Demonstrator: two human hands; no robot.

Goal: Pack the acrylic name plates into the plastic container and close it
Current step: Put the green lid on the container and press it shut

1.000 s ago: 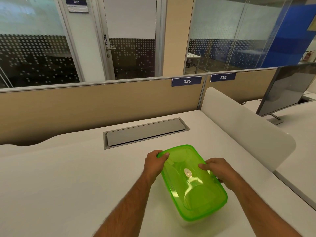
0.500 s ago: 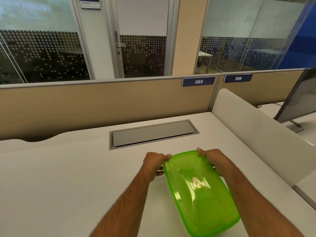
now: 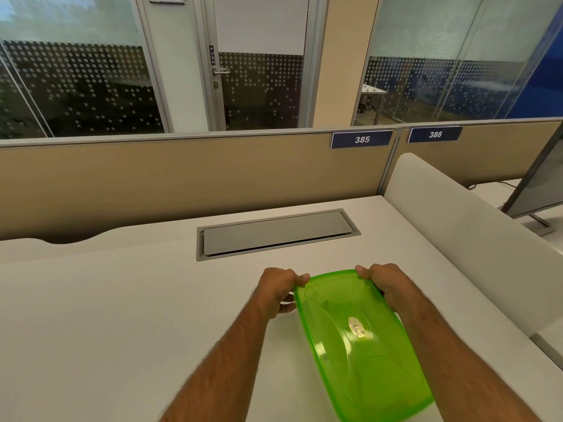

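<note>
The green lid [image 3: 359, 336] is sitting over the plastic container on the white desk [image 3: 106, 315], near the desk's front right, running away from me at a slant. The container body beneath it is almost wholly hidden; I cannot tell whether the name plates are inside, as none are showing.

I am gripping the lid's far end at both corners. My left hand [image 3: 278, 289] is curling its fingers over the far left corner, thumb tucked below the rim. My right hand [image 3: 387, 284] is clenching the far right corner the same way.

Judgement: I am pressing the far edge down to seat it. The near end is receiving no pressure, so it could be sitting unseated and spring up. Uneven force at one corner could skew the lid on its rim. The container is lying close to the white side divider [image 3: 475, 239], and a hard push could slide it across the smooth surface.
</note>
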